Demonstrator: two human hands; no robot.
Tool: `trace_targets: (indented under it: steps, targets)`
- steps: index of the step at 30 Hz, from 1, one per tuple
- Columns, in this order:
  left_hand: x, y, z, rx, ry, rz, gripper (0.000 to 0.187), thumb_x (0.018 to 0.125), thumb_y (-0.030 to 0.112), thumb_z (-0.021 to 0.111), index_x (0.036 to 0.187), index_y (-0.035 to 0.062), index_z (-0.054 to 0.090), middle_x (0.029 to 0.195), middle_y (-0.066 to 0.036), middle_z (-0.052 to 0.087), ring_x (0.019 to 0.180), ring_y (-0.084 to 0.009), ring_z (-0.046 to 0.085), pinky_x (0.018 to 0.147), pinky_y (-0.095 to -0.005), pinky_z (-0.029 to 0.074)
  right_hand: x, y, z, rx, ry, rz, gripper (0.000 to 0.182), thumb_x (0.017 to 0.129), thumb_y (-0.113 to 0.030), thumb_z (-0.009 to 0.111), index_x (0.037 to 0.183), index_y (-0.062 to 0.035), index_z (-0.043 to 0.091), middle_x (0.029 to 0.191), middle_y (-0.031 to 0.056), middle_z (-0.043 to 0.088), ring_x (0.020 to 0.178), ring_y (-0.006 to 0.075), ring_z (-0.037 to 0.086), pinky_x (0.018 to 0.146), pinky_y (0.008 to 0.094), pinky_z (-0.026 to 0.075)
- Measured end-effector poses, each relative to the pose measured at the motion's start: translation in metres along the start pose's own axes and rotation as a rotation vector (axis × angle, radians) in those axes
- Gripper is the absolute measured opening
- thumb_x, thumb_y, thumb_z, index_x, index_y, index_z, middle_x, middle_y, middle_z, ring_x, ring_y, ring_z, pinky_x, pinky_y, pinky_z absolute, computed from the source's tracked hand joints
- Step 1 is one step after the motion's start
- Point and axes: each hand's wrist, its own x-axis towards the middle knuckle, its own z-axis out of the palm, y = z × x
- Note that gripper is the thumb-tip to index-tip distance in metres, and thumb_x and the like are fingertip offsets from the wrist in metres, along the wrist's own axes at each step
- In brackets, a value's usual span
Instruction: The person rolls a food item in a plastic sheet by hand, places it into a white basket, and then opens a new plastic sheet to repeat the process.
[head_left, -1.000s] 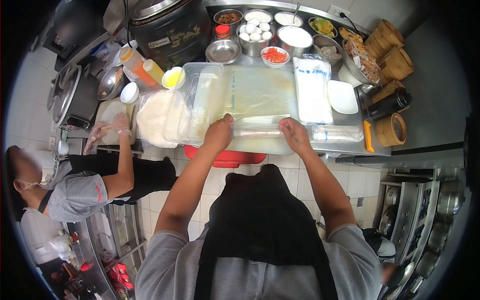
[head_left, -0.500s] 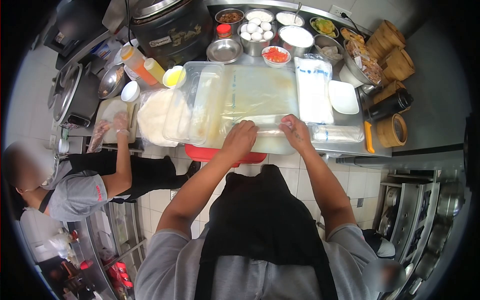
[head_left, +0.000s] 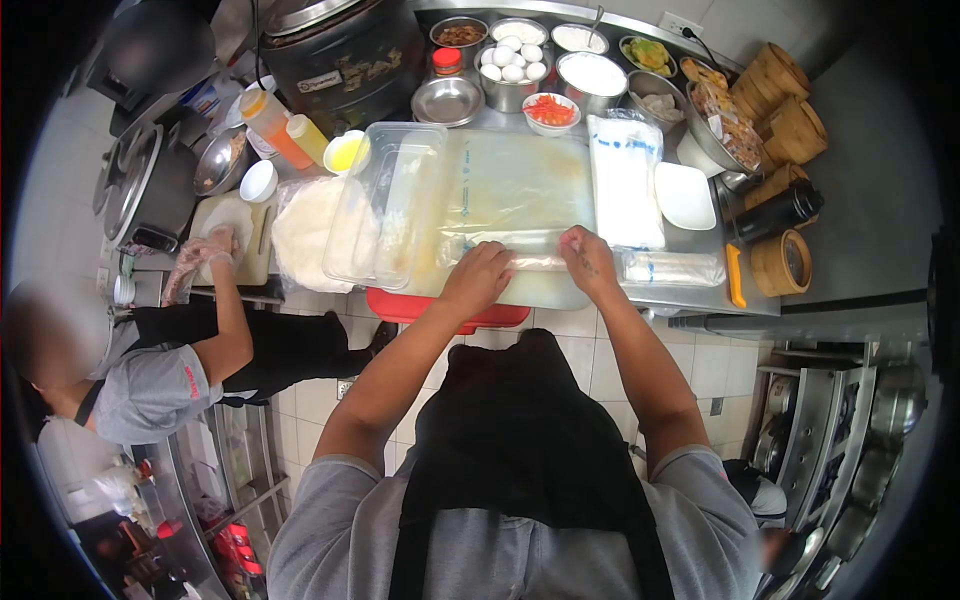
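Head view: both bare hands rest on a thin translucent roll [head_left: 535, 262] lying crosswise on the plastic-covered cutting board [head_left: 520, 190]. The left hand [head_left: 480, 280] lies palm-down over the roll's left part, fingers curled loosely on it; the right hand [head_left: 590, 262] presses its right end with bent fingertips. Neither hand is closed around it, and the roll stretches between them, touching both.

Just below the hands the board ends at the counter's near edge, where a red tray [head_left: 450, 308] sticks out underneath. Left of the left hand sits a clear lidded container [head_left: 385, 200], with a pale stack of wrappers [head_left: 305, 235] beyond it. Right of the right hand lie a bag of plastic sleeves [head_left: 625, 180] and a second wrapped roll [head_left: 672, 268]. Beyond the hands the board is bare up to the bowls of eggs [head_left: 510, 62] and red filling [head_left: 550, 110].

The roll's contents are too blurred to make out, and the fingers hide part of it. At far left a co-worker's gloved hand [head_left: 205, 255] rests on another board.
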Motion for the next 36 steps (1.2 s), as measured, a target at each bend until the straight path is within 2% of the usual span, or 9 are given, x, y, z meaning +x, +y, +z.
trace_targets:
  steps: [2, 4, 5, 8, 9, 11, 18, 29, 36]
  targets:
    - [0.0, 0.0, -0.001, -0.002, -0.012, -0.008, 0.03, 0.087, 0.01, 0.073, 0.116, 0.0004, 0.068, 0.114, -0.014, 0.063, 0.108, -0.0349, 0.061, 0.095, -0.0439, 0.051, 0.001, 0.002, 0.0, -0.03, -0.013, 0.013, 0.012, 0.084, -0.006, 0.07, 0.095, -0.0015, 0.068, 0.093, 0.0189, 0.07, 0.091, 0.0365, 0.068, 0.081, 0.0443, 0.053]
    - [0.002, 0.0, -0.002, 0.008, -0.035, -0.019, 0.032, 0.087, 0.01, 0.074, 0.117, 0.0016, 0.068, 0.113, -0.014, 0.063, 0.107, -0.0347, 0.061, 0.094, -0.044, 0.05, -0.001, -0.002, -0.002, -0.315, 0.132, -0.215, 0.016, 0.081, -0.007, 0.073, 0.097, -0.0034, 0.069, 0.103, 0.0169, 0.066, 0.1, 0.0359, 0.063, 0.086, 0.0445, 0.051]
    - [0.002, -0.001, -0.003, 0.008, -0.033, -0.019, 0.032, 0.087, 0.01, 0.074, 0.117, 0.0016, 0.068, 0.113, -0.014, 0.063, 0.107, -0.0347, 0.061, 0.094, -0.044, 0.05, -0.001, -0.009, -0.002, -0.316, 0.132, -0.216, 0.016, 0.081, -0.007, 0.073, 0.097, -0.0034, 0.069, 0.103, 0.0169, 0.066, 0.1, 0.0359, 0.063, 0.086, 0.0445, 0.051]
    - [0.004, -0.002, -0.001, 0.028, -0.046, -0.034, 0.032, 0.086, 0.01, 0.074, 0.116, 0.0033, 0.069, 0.112, -0.013, 0.063, 0.106, -0.0342, 0.061, 0.093, -0.0442, 0.05, -0.008, -0.039, 0.001, -0.213, 0.023, -0.562, 0.029, 0.079, -0.012, 0.079, 0.105, -0.0044, 0.067, 0.105, 0.0139, 0.061, 0.104, 0.0346, 0.059, 0.09, 0.0449, 0.049]
    - [0.005, -0.002, -0.001, 0.021, -0.048, -0.034, 0.032, 0.085, 0.01, 0.075, 0.116, 0.0042, 0.069, 0.111, -0.012, 0.063, 0.106, -0.0341, 0.061, 0.093, -0.0442, 0.05, -0.011, -0.04, 0.004, -0.213, 0.023, -0.56, 0.029, 0.079, -0.012, 0.079, 0.105, -0.0044, 0.067, 0.105, 0.0139, 0.061, 0.104, 0.0346, 0.059, 0.09, 0.0449, 0.049]
    - [0.005, -0.005, -0.002, 0.015, -0.049, -0.031, 0.033, 0.084, 0.01, 0.075, 0.116, 0.005, 0.07, 0.111, -0.012, 0.063, 0.105, -0.0339, 0.061, 0.092, -0.0442, 0.05, -0.014, -0.038, 0.011, -0.247, -0.211, -0.491, 0.032, 0.08, -0.013, 0.08, 0.107, -0.0047, 0.066, 0.103, 0.0131, 0.06, 0.104, 0.0345, 0.058, 0.091, 0.0456, 0.049]
    - [-0.008, -0.025, -0.014, 0.041, 0.019, -0.067, 0.033, 0.081, 0.01, 0.079, 0.113, 0.005, 0.072, 0.104, -0.01, 0.064, 0.103, -0.0316, 0.06, 0.09, -0.0433, 0.05, -0.003, -0.018, 0.006, -0.204, -0.318, -0.373, 0.031, 0.086, -0.018, 0.079, 0.112, -0.0095, 0.065, 0.105, 0.0113, 0.061, 0.106, 0.0327, 0.059, 0.093, 0.0439, 0.049]
    - [-0.01, -0.026, -0.031, 0.107, -0.041, -0.154, 0.032, 0.082, 0.016, 0.08, 0.112, 0.0052, 0.074, 0.101, -0.01, 0.062, 0.102, -0.0313, 0.06, 0.09, -0.0434, 0.05, 0.003, -0.007, -0.025, -0.307, -0.381, -0.323, 0.031, 0.086, -0.027, 0.079, 0.109, -0.0079, 0.069, 0.108, 0.0127, 0.064, 0.109, 0.0336, 0.06, 0.095, 0.0446, 0.049]
    - [-0.003, -0.019, -0.037, 0.323, -0.205, -0.254, 0.033, 0.084, 0.018, 0.078, 0.113, 0.0033, 0.071, 0.11, -0.012, 0.064, 0.109, -0.0321, 0.061, 0.095, -0.0434, 0.05, -0.004, 0.0, -0.03, -0.444, -0.332, -0.333, 0.04, 0.084, -0.031, 0.08, 0.115, -0.0077, 0.069, 0.111, 0.0131, 0.063, 0.114, 0.0336, 0.059, 0.099, 0.0445, 0.046]
